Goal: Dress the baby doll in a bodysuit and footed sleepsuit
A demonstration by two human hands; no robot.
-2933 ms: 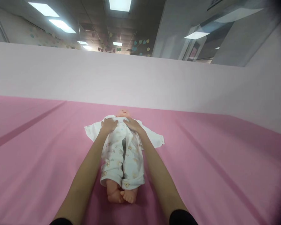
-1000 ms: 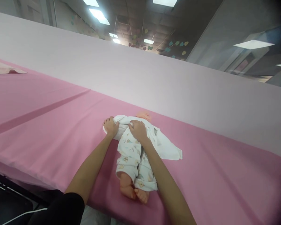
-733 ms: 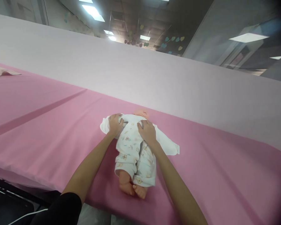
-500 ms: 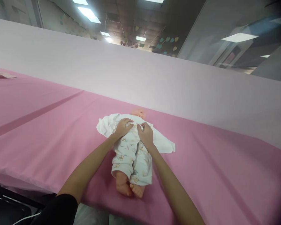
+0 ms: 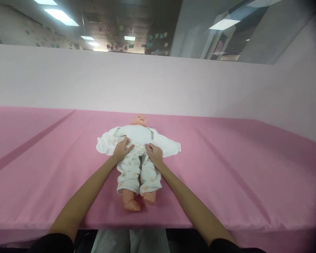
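Observation:
A baby doll [image 5: 139, 120] lies on its back, head away from me and bare feet towards me. It wears printed white baby trousers [image 5: 129, 168] with the legs turned up at the ankles. A white baby shirt [image 5: 167, 144] spreads out beneath and on both sides of the doll. My left hand [image 5: 122, 149] holds the trousers at the left side of the waistband, its thumb pointing inward and some fingers hidden. On the other side my right hand [image 5: 155, 154] is closed on the waistband with bent fingers.
Pink sheeting [image 5: 213, 175] with creases covers the wide table, whose front edge is close to my legs. Behind it runs a low white wall [image 5: 147, 84], with glass [image 5: 152, 21] above reflecting ceiling lights.
My view has turned and levelled, so the doll sits lower left and its face shows more. My hands have moved slightly apart at the waistband, and more of the doll's white torso shows.

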